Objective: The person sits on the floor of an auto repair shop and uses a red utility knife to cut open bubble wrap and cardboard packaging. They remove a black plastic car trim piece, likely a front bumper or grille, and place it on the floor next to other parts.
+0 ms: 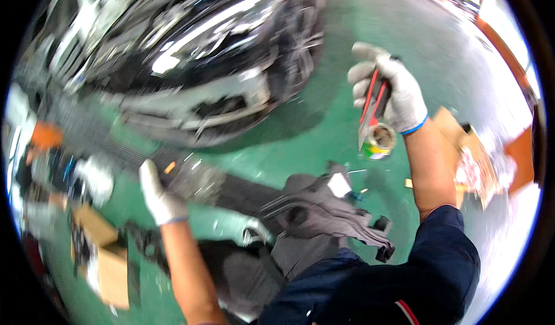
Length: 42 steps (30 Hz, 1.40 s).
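My right hand (403, 94), in a white knit glove with a blue cuff, grips a red and black utility knife (376, 98). Its blade points down toward my body. Below the knife stands an open tin can (380, 142) with a green and yellow label. My left hand (157, 197), gloved likewise, is held out with its fingers stretched and nothing visible in it. Between my arms lies a large dark grey moulded panel (295, 209) on the green floor, close to my legs; clear plastic film (202, 180) shows near its left end. Motion blurs part of the picture.
A dark car (196, 53) with its front partly stripped stands ahead on the left. Cardboard boxes sit at the lower left (113, 273) and right (451, 131), the right one beside crumpled plastic. Orange barriers (503, 50) run along the right edge. Small scraps dot the floor.
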Each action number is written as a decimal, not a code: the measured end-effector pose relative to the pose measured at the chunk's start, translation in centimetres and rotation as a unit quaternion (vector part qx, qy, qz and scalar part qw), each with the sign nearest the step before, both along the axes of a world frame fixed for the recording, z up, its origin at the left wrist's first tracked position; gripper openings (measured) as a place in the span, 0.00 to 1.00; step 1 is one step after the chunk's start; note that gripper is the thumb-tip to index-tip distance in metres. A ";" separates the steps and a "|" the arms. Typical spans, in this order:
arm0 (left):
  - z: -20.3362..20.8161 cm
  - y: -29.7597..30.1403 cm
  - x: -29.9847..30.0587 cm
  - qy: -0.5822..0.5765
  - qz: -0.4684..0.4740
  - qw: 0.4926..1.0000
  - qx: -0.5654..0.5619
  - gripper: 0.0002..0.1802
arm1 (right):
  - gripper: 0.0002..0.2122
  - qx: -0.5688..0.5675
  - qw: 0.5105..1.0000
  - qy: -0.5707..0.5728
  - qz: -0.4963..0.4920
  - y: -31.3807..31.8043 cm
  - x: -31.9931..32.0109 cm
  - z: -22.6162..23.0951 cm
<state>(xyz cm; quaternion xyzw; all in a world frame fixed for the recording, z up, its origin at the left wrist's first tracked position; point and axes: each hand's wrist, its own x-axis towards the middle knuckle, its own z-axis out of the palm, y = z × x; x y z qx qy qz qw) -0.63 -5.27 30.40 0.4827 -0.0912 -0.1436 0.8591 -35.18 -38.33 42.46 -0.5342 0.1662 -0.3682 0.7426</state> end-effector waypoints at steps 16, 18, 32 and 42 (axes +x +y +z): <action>-0.1 -0.6 -5.3 -0.054 0.014 0.998 -0.019 0.24 | 0.17 -0.021 0.958 -0.138 0.252 17.0 27.7 0.2; -0.2 -0.5 -5.3 -0.048 0.011 0.999 -0.019 0.25 | 0.17 -0.035 0.956 -0.135 0.257 17.1 28.4 0.2; -0.1 -0.2 -4.3 -0.078 -0.022 0.997 0.012 0.30 | 0.15 -0.102 0.937 -0.063 0.329 17.7 29.9 -0.4; -0.8 -0.3 -3.5 -0.073 -0.001 0.997 0.007 0.30 | 0.12 -0.138 0.928 -0.018 0.345 18.2 29.5 -0.8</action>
